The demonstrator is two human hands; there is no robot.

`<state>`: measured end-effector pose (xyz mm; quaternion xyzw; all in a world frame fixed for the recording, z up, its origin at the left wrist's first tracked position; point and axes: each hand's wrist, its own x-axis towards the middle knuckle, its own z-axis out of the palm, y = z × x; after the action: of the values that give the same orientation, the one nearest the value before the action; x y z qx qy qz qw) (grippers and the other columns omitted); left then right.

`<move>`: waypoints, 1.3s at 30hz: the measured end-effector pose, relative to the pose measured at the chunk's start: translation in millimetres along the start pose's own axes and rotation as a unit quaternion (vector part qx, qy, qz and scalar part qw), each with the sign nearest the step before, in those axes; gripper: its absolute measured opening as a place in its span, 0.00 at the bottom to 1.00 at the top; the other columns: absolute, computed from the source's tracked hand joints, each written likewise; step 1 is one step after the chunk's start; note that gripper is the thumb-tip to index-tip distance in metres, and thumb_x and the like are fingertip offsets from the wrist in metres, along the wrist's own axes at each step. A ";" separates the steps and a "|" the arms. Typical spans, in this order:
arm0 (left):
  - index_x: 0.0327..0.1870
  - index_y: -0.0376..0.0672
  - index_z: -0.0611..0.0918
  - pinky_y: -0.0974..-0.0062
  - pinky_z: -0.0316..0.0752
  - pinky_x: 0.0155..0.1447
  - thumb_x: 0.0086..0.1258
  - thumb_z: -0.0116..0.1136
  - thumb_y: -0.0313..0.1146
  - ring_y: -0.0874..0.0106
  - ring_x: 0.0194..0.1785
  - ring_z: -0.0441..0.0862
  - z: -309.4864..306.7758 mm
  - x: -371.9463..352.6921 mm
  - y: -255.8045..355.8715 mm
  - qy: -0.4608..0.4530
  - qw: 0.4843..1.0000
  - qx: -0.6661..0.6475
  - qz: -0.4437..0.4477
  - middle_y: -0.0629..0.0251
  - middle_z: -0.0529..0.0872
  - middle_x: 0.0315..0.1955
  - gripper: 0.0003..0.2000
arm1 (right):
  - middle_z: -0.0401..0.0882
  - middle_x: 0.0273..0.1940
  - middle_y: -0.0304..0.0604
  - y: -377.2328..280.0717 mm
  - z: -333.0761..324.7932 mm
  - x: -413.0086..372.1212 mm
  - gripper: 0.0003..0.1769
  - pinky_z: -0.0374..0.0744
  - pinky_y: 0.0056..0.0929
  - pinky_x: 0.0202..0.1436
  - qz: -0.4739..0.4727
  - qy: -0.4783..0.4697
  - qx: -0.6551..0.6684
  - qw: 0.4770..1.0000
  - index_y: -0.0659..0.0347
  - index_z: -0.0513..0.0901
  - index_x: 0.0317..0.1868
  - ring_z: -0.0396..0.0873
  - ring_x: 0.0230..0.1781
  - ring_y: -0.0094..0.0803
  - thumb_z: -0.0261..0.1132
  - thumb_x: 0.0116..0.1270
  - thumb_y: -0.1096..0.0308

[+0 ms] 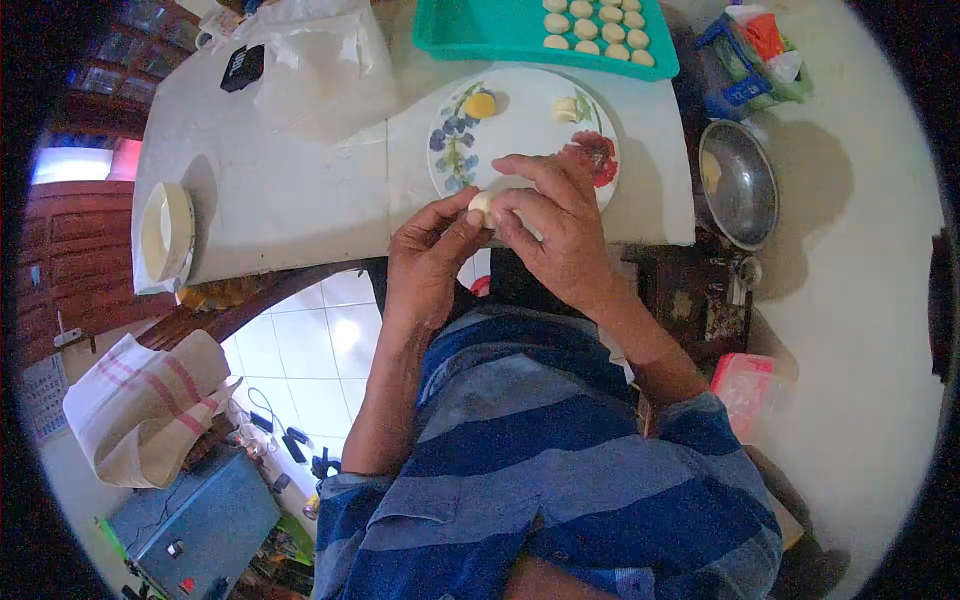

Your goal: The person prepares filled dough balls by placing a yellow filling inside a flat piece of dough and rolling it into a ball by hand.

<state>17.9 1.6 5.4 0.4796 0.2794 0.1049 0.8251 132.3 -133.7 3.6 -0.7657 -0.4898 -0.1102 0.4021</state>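
Observation:
A small pale dough ball [482, 205] is held between both hands, over the near edge of a floral plate [520, 130]. My left hand [435, 245] pinches it from the left with thumb and fingers. From the right, my right hand [555, 220] presses on it with its fingertips, its index finger stretched out over the plate. A yellow ball [481, 105] lies at the plate's upper left, and some pale dough pieces [566, 110] lie at its upper right. Beyond the plate, a green tray [480, 38] bears several round dough pieces [587, 31] in rows.
A clear plastic bag [325, 75] and a black box [243, 68] lie at the table's back left. A cream ring-shaped container [168, 232] stands at the left edge. Right of the table is a metal basin [738, 185], below a colourful bag [750, 65].

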 end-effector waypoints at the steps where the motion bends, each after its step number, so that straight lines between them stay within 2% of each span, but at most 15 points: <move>1: 0.61 0.33 0.82 0.72 0.84 0.57 0.76 0.65 0.29 0.70 0.51 0.87 -0.8 0.3 -0.5 0.008 1.000 -0.005 -0.012 0.57 0.89 0.51 0.16 | 0.81 0.59 0.44 1.7 1.0 0.1 0.11 0.72 0.48 0.65 0.002 0.003 0.021 1.000 0.58 0.88 0.44 0.77 0.59 0.47 0.72 0.62 0.66; 9: 0.61 0.35 0.82 0.72 0.84 0.57 0.76 0.64 0.28 0.70 0.52 0.86 -2.7 -0.8 -1.7 -0.006 0.998 -0.065 -0.003 0.57 0.88 0.51 0.15 | 0.82 0.59 0.47 -7.0 -11.6 4.0 0.09 0.71 0.47 0.69 0.032 0.001 0.082 0.996 0.59 0.89 0.44 0.79 0.60 0.46 0.74 0.63 0.72; 11: 0.61 0.34 0.82 0.72 0.84 0.58 0.76 0.64 0.27 0.70 0.52 0.86 -1.4 -1.7 -2.3 -0.008 0.998 -0.064 0.007 0.56 0.88 0.51 0.15 | 0.82 0.58 0.45 -6.3 -9.8 2.4 0.09 0.73 0.47 0.64 0.019 0.021 0.044 0.999 0.59 0.88 0.39 0.79 0.57 0.46 0.73 0.60 0.65; 14: 0.60 0.33 0.82 0.71 0.83 0.58 0.75 0.65 0.27 0.70 0.52 0.86 2.1 -6.3 -0.1 -0.018 0.999 -0.036 0.027 0.56 0.88 0.52 0.16 | 0.83 0.57 0.46 -14.6 -14.4 1.5 0.08 0.70 0.47 0.70 0.042 0.015 0.056 0.997 0.59 0.88 0.41 0.80 0.58 0.46 0.75 0.62 0.72; 16: 0.60 0.33 0.82 0.71 0.83 0.58 0.75 0.65 0.26 0.69 0.52 0.86 6.9 -12.2 7.0 -0.011 0.996 0.063 0.061 0.56 0.88 0.52 0.16 | 0.83 0.57 0.46 -14.6 -14.8 0.4 0.08 0.69 0.48 0.70 0.034 0.014 0.044 0.998 0.59 0.88 0.41 0.80 0.58 0.46 0.75 0.61 0.72; 17: 0.60 0.33 0.82 0.71 0.83 0.58 0.75 0.65 0.26 0.69 0.52 0.86 7.0 -13.4 6.5 -0.012 0.996 0.063 0.062 0.56 0.88 0.52 0.16 | 0.83 0.56 0.47 -14.6 -14.8 0.0 0.08 0.69 0.48 0.70 0.024 0.011 0.033 0.999 0.58 0.88 0.41 0.80 0.57 0.46 0.75 0.61 0.72; 20: 0.60 0.33 0.82 0.72 0.83 0.58 0.75 0.65 0.26 0.70 0.53 0.86 6.0 -14.8 5.5 -0.027 0.997 0.043 0.062 0.57 0.88 0.52 0.16 | 0.83 0.56 0.47 -14.8 -18.7 -0.4 0.10 0.71 0.48 0.69 0.017 0.014 0.039 0.999 0.58 0.88 0.43 0.80 0.57 0.47 0.76 0.60 0.71; 21: 0.61 0.33 0.82 0.72 0.83 0.58 0.75 0.64 0.26 0.70 0.53 0.86 5.6 -14.6 4.6 -0.025 0.999 -0.005 0.045 0.57 0.88 0.52 0.16 | 0.83 0.56 0.47 -14.5 -19.0 -1.3 0.10 0.71 0.48 0.69 0.013 0.014 0.040 0.999 0.58 0.88 0.43 0.80 0.57 0.47 0.76 0.60 0.71; 23: 0.61 0.33 0.82 0.72 0.84 0.58 0.76 0.64 0.26 0.70 0.53 0.86 3.4 -15.4 4.3 -0.019 0.998 -0.055 0.031 0.57 0.88 0.52 0.16 | 0.81 0.59 0.45 -14.4 -18.3 -4.4 0.14 0.75 0.48 0.63 -0.023 0.038 0.055 0.998 0.56 0.89 0.46 0.79 0.56 0.46 0.74 0.58 0.66; 30: 0.62 0.34 0.81 0.70 0.84 0.59 0.77 0.62 0.28 0.69 0.54 0.86 1.3 -22.6 2.1 -0.026 0.989 -0.143 -0.015 0.59 0.87 0.53 0.15 | 0.82 0.59 0.43 -11.5 -15.8 -12.5 0.18 0.77 0.48 0.63 -0.149 0.045 -0.038 0.987 0.54 0.88 0.52 0.80 0.55 0.46 0.74 0.61 0.66; 32: 0.62 0.34 0.80 0.70 0.84 0.60 0.78 0.62 0.29 0.69 0.54 0.86 3.2 -23.5 3.3 -0.032 0.986 -0.163 -0.025 0.58 0.87 0.53 0.16 | 0.83 0.57 0.44 -17.2 -17.5 -13.7 0.22 0.76 0.49 0.64 -0.080 0.027 0.051 0.995 0.54 0.85 0.58 0.80 0.56 0.47 0.74 0.62 0.65; 33: 0.62 0.34 0.80 0.69 0.84 0.60 0.78 0.61 0.29 0.69 0.54 0.86 3.0 -23.9 3.3 -0.054 0.984 -0.168 -0.026 0.58 0.87 0.53 0.16 | 0.83 0.57 0.44 -17.6 -17.6 -14.7 0.22 0.76 0.49 0.64 -0.080 0.027 0.050 0.995 0.54 0.85 0.58 0.80 0.56 0.47 0.74 0.62 0.65; 35: 0.62 0.35 0.80 0.69 0.84 0.60 0.78 0.61 0.28 0.69 0.54 0.86 3.5 -25.0 1.1 -0.076 0.981 -0.175 -0.027 0.58 0.87 0.52 0.16 | 0.83 0.57 0.47 -17.6 -17.1 -17.8 0.26 0.75 0.49 0.66 0.002 0.001 0.076 0.997 0.55 0.83 0.62 0.80 0.57 0.48 0.73 0.63 0.65; 38: 0.65 0.35 0.77 0.70 0.84 0.59 0.77 0.60 0.26 0.69 0.54 0.86 2.8 -24.1 -0.2 -0.056 0.989 -0.139 -0.003 0.58 0.87 0.52 0.18 | 0.81 0.63 0.50 -9.0 -13.4 -25.4 0.31 0.75 0.46 0.67 -0.011 -0.047 0.066 0.997 0.59 0.79 0.67 0.80 0.59 0.51 0.76 0.63 0.68; 39: 0.67 0.36 0.75 0.71 0.84 0.58 0.77 0.60 0.26 0.69 0.54 0.86 1.5 -24.7 3.4 -0.039 0.999 -0.020 -0.011 0.58 0.87 0.52 0.19 | 0.81 0.63 0.50 -9.0 -12.2 -25.3 0.31 0.75 0.46 0.67 -0.018 -0.043 0.060 0.997 0.59 0.79 0.67 0.80 0.59 0.51 0.76 0.63 0.68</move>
<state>-1.2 -8.6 17.8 0.4639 0.2504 0.0822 0.8458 115.0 -157.5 1.9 -0.7355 -0.5261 -0.0547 0.4233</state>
